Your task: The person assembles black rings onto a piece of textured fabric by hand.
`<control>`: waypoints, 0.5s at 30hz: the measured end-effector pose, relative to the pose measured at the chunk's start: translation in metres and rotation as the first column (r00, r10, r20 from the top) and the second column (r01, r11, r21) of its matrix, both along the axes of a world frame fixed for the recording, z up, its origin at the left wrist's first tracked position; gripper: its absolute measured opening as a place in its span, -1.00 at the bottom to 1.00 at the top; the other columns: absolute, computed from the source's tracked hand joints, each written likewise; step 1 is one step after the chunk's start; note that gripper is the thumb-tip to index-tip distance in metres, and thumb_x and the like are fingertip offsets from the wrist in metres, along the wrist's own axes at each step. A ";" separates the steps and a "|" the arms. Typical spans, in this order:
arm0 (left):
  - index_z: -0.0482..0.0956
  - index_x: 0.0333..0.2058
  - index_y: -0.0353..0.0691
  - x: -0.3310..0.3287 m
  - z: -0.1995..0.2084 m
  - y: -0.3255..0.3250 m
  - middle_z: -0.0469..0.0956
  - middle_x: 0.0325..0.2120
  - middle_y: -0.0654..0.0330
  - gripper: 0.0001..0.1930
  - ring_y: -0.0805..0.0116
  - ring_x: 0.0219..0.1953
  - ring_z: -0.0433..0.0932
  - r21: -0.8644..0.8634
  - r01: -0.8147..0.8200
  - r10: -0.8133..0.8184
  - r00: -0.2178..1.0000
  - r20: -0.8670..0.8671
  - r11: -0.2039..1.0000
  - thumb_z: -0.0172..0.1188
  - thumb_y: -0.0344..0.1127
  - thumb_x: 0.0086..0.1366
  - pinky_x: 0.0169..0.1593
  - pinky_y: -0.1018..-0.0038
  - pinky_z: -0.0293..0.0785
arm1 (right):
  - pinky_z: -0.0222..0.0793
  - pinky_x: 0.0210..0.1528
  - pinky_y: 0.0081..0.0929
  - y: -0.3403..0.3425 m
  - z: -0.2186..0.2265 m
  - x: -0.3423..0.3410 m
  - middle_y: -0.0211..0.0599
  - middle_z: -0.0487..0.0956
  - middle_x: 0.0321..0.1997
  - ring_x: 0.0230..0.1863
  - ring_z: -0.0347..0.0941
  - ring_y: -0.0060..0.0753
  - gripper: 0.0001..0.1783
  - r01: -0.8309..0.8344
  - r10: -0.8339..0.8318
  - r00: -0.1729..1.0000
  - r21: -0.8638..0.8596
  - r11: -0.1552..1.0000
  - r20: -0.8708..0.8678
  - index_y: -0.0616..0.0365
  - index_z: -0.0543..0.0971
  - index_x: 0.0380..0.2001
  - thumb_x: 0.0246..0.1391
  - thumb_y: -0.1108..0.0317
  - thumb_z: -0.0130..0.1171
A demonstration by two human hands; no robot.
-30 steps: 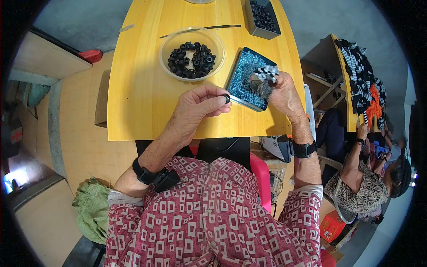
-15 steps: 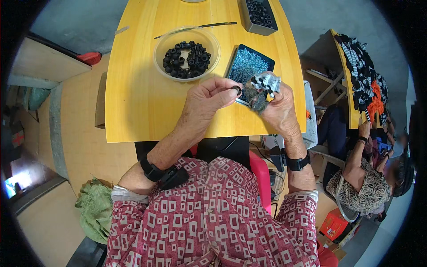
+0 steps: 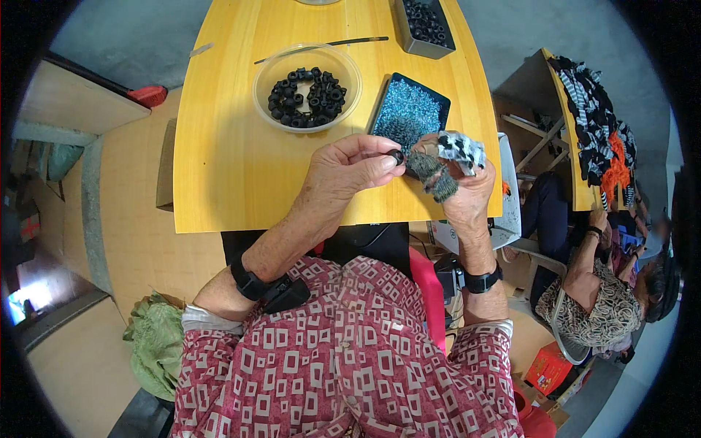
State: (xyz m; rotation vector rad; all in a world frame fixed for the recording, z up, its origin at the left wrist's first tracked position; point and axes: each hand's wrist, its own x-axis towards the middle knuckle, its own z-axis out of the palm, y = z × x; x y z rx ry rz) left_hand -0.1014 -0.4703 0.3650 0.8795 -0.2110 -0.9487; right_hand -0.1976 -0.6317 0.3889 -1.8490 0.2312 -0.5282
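While pinching, hands [image 3: 409, 164] together.

Yellow wooden table [image 3: 234, 168], grey floor, wooden bench [image 3: 73, 109] at left, second table [image 3: 577, 182] at right.

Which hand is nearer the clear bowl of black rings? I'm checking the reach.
Left. The left hand is just below the clear bowl, apart from it; the right hand lies farther right, beyond the blue tray.
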 end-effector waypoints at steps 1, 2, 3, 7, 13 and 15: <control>0.51 -0.15 -0.31 0.000 0.001 0.001 0.55 -0.25 0.15 -0.75 0.39 -0.19 0.55 -0.014 0.012 -0.012 1.000 0.000 1.000 0.18 -0.43 0.18 -0.09 0.60 0.48 | 0.43 -0.12 -0.48 0.001 -0.001 -0.003 -0.27 0.57 -0.27 -0.24 0.51 -0.44 -0.69 0.021 -0.021 1.000 -0.017 1.000 -0.008 0.27 0.56 -0.28 -0.19 0.55 0.32; 0.51 -0.15 -0.31 -0.001 0.001 0.001 0.55 -0.25 0.15 -0.75 0.39 -0.19 0.55 -0.014 0.011 -0.011 1.000 0.001 1.000 0.18 -0.43 0.18 -0.09 0.60 0.48 | 0.43 -0.12 -0.48 0.004 -0.001 -0.003 -0.27 0.57 -0.27 -0.24 0.51 -0.44 -0.69 0.020 -0.020 1.000 -0.017 1.000 -0.006 0.27 0.56 -0.28 -0.19 0.55 0.32; 0.51 -0.15 -0.31 -0.001 0.002 0.001 0.55 -0.26 0.16 -0.75 0.40 -0.20 0.55 -0.019 0.012 -0.012 1.000 0.006 1.000 0.18 -0.44 0.17 -0.10 0.60 0.48 | 0.44 -0.12 -0.47 0.008 -0.001 -0.003 -0.26 0.57 -0.26 -0.24 0.51 -0.43 -0.69 0.037 -0.037 0.999 0.010 0.999 0.033 0.27 0.56 -0.27 -0.19 0.56 0.32; 0.53 -0.17 -0.31 -0.005 0.002 0.002 0.56 -0.30 0.18 -0.74 0.44 -0.24 0.55 -0.021 -0.002 0.002 0.999 0.037 1.000 0.21 -0.47 0.13 -0.12 0.61 0.45 | 0.45 -0.12 -0.45 0.019 0.001 -0.007 -0.22 0.56 -0.25 -0.23 0.51 -0.40 -0.67 0.060 -0.071 0.994 0.119 0.991 0.087 0.29 0.54 -0.24 -0.18 0.58 0.30; 0.53 -0.19 -0.32 -0.005 0.007 0.002 0.56 -0.32 0.21 -0.75 0.50 -0.27 0.52 0.000 0.004 -0.004 1.000 0.021 1.000 0.24 -0.46 0.12 -0.13 0.61 0.42 | 0.40 -0.17 -0.55 0.029 0.003 -0.006 -0.32 0.55 -0.26 -0.23 0.47 -0.51 -0.68 0.114 -0.124 0.987 0.097 0.989 0.104 0.26 0.53 -0.27 -0.20 0.59 0.28; 0.54 -0.19 -0.32 -0.006 0.008 0.002 0.56 -0.32 0.21 -0.75 0.50 -0.27 0.52 0.013 0.004 -0.005 0.999 0.042 1.000 0.24 -0.47 0.11 -0.12 0.61 0.42 | 0.41 -0.18 -0.54 0.028 0.005 -0.007 -0.32 0.55 -0.26 -0.24 0.47 -0.51 -0.68 0.097 -0.105 0.990 0.085 0.992 0.099 0.26 0.53 -0.27 -0.20 0.60 0.28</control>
